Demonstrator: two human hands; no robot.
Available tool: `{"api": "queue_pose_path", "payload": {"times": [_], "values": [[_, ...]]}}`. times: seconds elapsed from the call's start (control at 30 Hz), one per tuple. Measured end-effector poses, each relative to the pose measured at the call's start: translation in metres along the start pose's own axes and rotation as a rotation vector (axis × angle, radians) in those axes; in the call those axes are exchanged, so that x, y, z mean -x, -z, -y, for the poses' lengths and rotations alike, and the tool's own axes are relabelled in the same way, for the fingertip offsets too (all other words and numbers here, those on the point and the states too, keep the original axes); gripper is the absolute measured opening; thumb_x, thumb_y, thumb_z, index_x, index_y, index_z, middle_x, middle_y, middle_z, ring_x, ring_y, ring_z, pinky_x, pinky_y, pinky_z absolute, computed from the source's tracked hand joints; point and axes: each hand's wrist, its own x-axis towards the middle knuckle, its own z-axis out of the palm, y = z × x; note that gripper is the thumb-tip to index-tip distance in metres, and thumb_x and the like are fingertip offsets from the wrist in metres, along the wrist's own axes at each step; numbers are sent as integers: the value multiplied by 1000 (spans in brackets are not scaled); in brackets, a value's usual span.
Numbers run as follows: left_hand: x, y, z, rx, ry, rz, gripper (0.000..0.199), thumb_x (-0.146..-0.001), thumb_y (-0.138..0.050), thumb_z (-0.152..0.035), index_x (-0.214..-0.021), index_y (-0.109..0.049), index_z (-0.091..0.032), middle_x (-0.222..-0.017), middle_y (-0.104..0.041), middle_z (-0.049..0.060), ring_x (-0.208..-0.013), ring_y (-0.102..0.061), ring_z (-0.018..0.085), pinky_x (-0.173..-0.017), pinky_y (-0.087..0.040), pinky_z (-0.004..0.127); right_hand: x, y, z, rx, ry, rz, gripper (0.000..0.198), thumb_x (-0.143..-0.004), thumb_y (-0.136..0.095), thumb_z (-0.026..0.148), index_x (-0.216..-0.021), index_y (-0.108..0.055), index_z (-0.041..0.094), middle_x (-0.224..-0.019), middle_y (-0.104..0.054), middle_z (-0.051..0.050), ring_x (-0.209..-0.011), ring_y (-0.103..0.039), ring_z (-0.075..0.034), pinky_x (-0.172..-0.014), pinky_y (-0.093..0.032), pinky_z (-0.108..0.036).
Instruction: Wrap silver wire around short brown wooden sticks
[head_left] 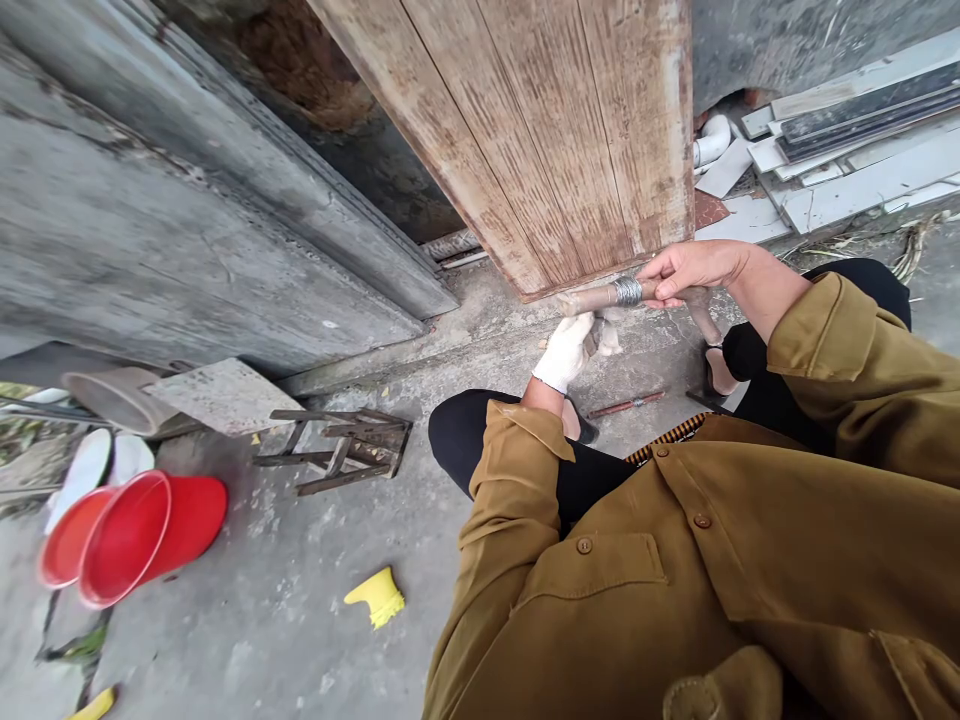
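Note:
A brownish stick (592, 300), seemingly wood, lies level in front of my knees, with a coil of silvery wire (628, 292) wound around it. My bare right hand (694, 270) grips the stick just right of the coil, thumb and fingers closed about it. Right of that hand, a similar piece (703, 320) angles down; whether it joins the stick is hidden. My left hand (564, 352), in a white glove, is closed just under the stick's left part. A greyish-white bit (606, 338) shows at its fingertips, too unclear to name.
A plank door or board (555, 150) stands ahead. On the floor lie a thin reddish rod with wire (626, 404) and a yellow boot-shaped piece (377, 597). To the left are a small wooden stool (349, 445) and red buckets (187, 515); tile strips (862, 190) lie at right.

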Motion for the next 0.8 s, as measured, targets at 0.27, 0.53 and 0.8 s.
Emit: {"api": "queue_pose_path", "payload": {"times": [0.27, 0.53, 0.8], "values": [[0, 6, 2, 171, 28, -10, 47, -85, -66, -58, -96, -64, -12, -68, -67, 4, -54, -63, 13, -65, -58, 31, -11, 0, -12, -339, 50, -86, 46, -71, -84, 51, -87, -64, 14, -79, -61, -2, -63, -52, -7, -56, -46, -18], [-3, -3, -1, -153, -97, -196, 31, -78, -75, -39, -92, -65, -13, -61, -59, -2, -52, -56, 10, -52, -48, 22, -13, -1, -14, -424, 20, -99, 37, -69, -87, 40, -87, -67, 14, -77, -62, -2, -62, -54, -7, -55, -47, -17], [-4, -3, 6, -478, -167, -292, 24, -92, -54, -33, -97, -69, -16, -68, -60, 0, -56, -55, 10, -55, -45, 21, -16, -7, -10, -325, -25, -210, 31, -73, -82, 40, -83, -66, 16, -75, -61, -2, -60, -51, -8, -56, -44, -22]]}}
